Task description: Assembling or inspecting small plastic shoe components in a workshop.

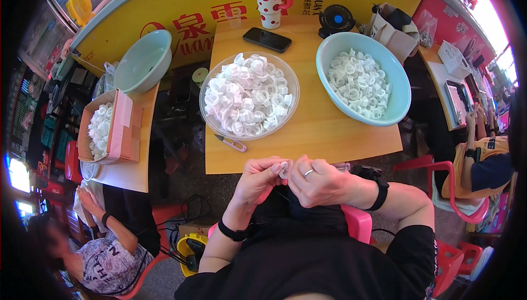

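Note:
In front of my body, just off the near table edge, my left hand (257,182) pinches a small white plastic ring-shaped piece (284,170) between thumb and fingers. My right hand (315,182) is closed against that piece, fingers curled. A slim, pinkish clear end (342,166) sticks out behind the right hand; what it belongs to is hidden. Beyond my hands stands a clear round tub (297,98) heaped with white plastic pieces (247,94). To its right, a light-blue basin (405,94) holds more such pieces (359,83).
A pink-handled tool (233,143) lies by the tub. Farther back are a phone (267,39), a dotted tumbler (269,0), a small black fan (336,21) and a cloth bag (392,33). Co-workers sit left (110,256) and right (483,168). The left table bears a cardboard box (123,129) and basin (144,61).

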Demonstrator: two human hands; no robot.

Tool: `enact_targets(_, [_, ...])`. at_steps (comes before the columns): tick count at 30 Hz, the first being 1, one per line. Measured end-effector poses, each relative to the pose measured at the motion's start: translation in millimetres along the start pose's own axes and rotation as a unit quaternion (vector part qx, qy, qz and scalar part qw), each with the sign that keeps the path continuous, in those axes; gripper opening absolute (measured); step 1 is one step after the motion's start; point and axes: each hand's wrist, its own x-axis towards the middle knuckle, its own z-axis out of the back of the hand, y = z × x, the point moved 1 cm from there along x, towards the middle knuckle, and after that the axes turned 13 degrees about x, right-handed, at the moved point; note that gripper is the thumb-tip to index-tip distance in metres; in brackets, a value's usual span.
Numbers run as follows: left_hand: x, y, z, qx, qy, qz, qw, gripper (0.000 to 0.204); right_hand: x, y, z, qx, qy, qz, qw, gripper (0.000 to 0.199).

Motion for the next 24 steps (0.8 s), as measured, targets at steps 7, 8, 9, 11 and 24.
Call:
enact_targets(7, [1.1, 8.5, 4.8, -0.022, -0.002, -0.012, 1.0, 0.027, -2.8, -0.9, -2.1, 0.097, 0.003, -0.036, 0.995, 0.021])
enact_targets(8, [1.4, 8.5, 5.5, -0.032, -0.001, -0.021, 0.999, 0.028, -5.1, -0.5, -2.0, 0.167, -0.004, -0.121, 0.978, 0.022])
enact_targets(9, [1.3, 7.3, 5.9, -0.034, -0.002, -0.023, 0.999, 0.028, -8.4, 0.7, -2.6, 0.167, -0.003, -0.118, 0.979, 0.022])
enact_targets(11, [1.7, 4.3, 6.6, -0.037, -0.002, 0.002, 0.999, 0.029, -16.1, -1.1, -7.3, 0.242, -0.057, -0.245, 0.937, 0.024])
enact_targets(24, [0.9, 7.2, 5.4, -0.045, 0.004, 0.01, 0.999, 0.032, -21.3, 9.1, -20.5, 0.26, -0.08, -0.235, 0.933, 0.028])
